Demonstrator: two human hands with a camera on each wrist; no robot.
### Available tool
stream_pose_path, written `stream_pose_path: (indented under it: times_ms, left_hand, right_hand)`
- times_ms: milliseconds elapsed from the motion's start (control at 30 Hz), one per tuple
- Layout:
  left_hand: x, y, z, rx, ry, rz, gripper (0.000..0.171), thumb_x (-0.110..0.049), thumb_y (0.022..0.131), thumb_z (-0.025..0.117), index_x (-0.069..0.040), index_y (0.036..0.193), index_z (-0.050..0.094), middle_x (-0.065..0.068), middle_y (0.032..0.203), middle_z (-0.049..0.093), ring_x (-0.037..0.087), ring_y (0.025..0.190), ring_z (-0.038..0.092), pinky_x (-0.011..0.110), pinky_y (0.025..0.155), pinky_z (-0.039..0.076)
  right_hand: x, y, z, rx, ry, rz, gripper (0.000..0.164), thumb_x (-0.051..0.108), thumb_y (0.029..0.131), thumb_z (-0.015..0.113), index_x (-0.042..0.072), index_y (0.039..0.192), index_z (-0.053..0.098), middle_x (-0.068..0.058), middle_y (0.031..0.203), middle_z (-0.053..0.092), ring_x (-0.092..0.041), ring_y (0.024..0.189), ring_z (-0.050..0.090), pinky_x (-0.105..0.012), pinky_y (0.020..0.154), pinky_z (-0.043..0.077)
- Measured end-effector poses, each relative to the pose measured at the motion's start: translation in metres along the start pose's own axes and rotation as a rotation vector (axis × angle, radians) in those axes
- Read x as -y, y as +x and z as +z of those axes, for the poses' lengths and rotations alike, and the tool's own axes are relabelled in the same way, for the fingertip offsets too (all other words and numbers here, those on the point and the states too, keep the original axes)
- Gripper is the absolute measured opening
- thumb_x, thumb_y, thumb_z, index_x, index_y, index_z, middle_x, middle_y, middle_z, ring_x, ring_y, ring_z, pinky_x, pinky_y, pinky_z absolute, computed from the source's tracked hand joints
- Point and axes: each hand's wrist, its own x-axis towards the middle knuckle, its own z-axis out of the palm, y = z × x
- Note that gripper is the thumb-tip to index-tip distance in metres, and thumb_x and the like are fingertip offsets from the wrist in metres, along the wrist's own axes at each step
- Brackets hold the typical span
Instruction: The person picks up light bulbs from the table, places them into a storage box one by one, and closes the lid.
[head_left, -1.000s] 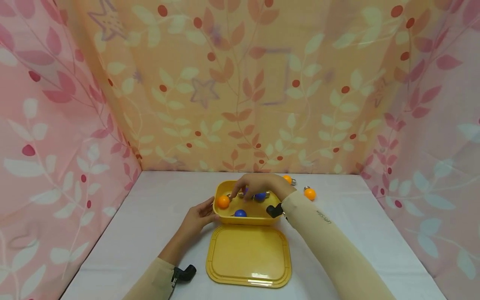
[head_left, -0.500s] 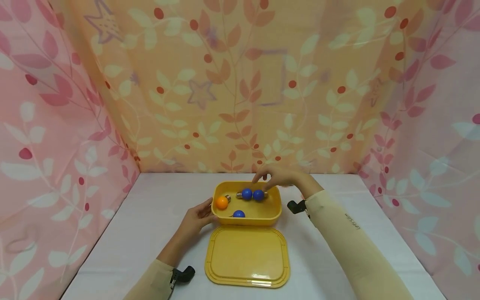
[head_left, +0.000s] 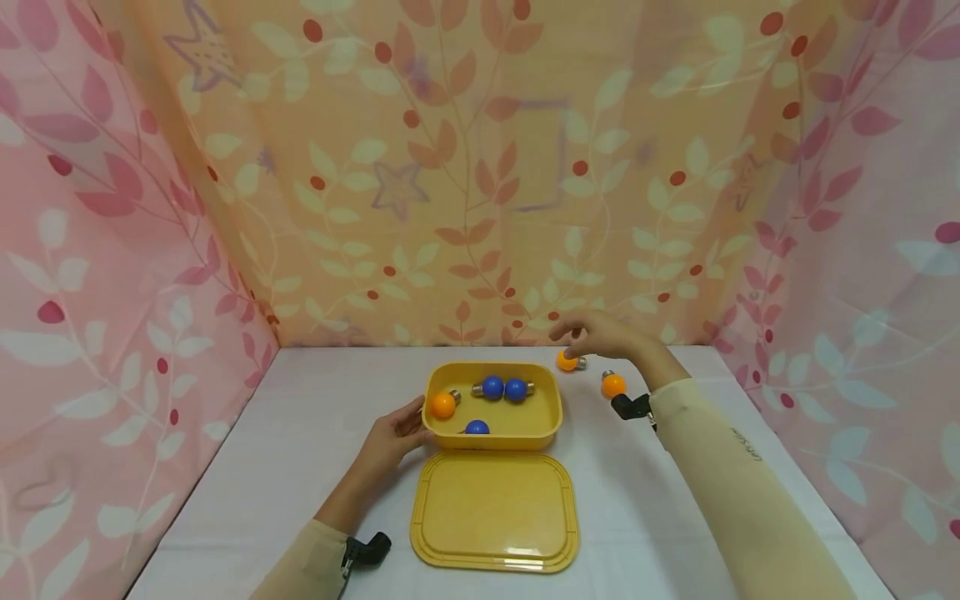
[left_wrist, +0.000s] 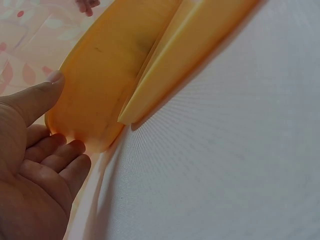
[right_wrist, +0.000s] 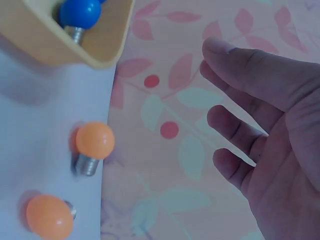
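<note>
A yellow plastic box (head_left: 495,442) holds several small light bulbs: an orange bulb (head_left: 443,406) at its left, two blue bulbs lying end to end at the back, and a blue bulb (head_left: 477,427) near the front wall. My left hand (head_left: 392,440) rests against the box's left end, thumb and loosely bent fingertips at its wall. To the right of the box, my right hand (head_left: 603,335) hovers with relaxed fingers and nothing in them. Beneath its fingertips lies an orange bulb (head_left: 567,361) on the table. Another orange bulb (head_left: 613,385) lies nearer its wrist.
In front of the box, a flat yellow lid (head_left: 495,512) lies on the white tablecloth (head_left: 315,383). Floral cloth walls (head_left: 480,208) enclose the table at the back and both sides.
My right hand has lifted out from over the box and moved right, above the orange bulbs on the table. My left hand has stayed at the box's left end.
</note>
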Motion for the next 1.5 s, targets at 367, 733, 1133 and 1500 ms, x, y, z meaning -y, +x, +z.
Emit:
stream_pose_path:
  times_ms: [367, 733, 1133, 1500]
  left_hand:
    - [0.000, 0.002, 0.000, 0.007, -0.015, 0.028, 0.074, -0.017, 0.092, 0.079, -0.018, 0.157, 0.044, 0.004, 0.159, 0.046, 0.025, 0.142, 0.050, 0.022, 0.104, 0.049]
    - [0.003, -0.001, 0.001, -0.022, 0.004, 0.007, 0.073, -0.014, 0.092, 0.078, -0.020, 0.157, 0.045, 0.004, 0.158, 0.048, 0.024, 0.141, 0.051, 0.023, 0.103, 0.050]
    - [0.001, -0.001, 0.002, -0.020, -0.005, 0.002, 0.073, -0.016, 0.091, 0.079, -0.019, 0.156, 0.045, 0.003, 0.158, 0.048, 0.024, 0.140, 0.052, 0.023, 0.102, 0.052]
    - [0.002, 0.000, 0.002, -0.013, 0.000, 0.009, 0.073, -0.018, 0.092, 0.079, -0.017, 0.157, 0.045, 0.006, 0.159, 0.046, 0.027, 0.142, 0.050, 0.023, 0.102, 0.052]
  right_hand:
    - [-0.044, -0.019, -0.010, -0.199, -0.052, 0.099, 0.044, 0.036, 0.089, 0.080, 0.020, 0.130, 0.071, -0.007, 0.126, 0.069, -0.028, 0.109, 0.056, -0.041, 0.086, 0.053]
    - [-0.085, -0.036, 0.001, -0.342, 0.068, 0.163, 0.051, 0.029, 0.094, 0.078, 0.004, 0.135, 0.063, -0.020, 0.132, 0.065, -0.039, 0.116, 0.056, -0.054, 0.101, 0.051]
    - [-0.121, -0.052, 0.040, -0.382, 0.123, 0.328, 0.071, 0.047, 0.089, 0.078, -0.001, 0.139, 0.060, -0.024, 0.133, 0.065, -0.041, 0.114, 0.058, -0.054, 0.099, 0.050]
    - [-0.133, -0.059, 0.069, -0.369, 0.145, 0.442, 0.069, 0.043, 0.092, 0.075, -0.001, 0.141, 0.056, -0.023, 0.133, 0.063, -0.041, 0.119, 0.057, -0.053, 0.102, 0.051]
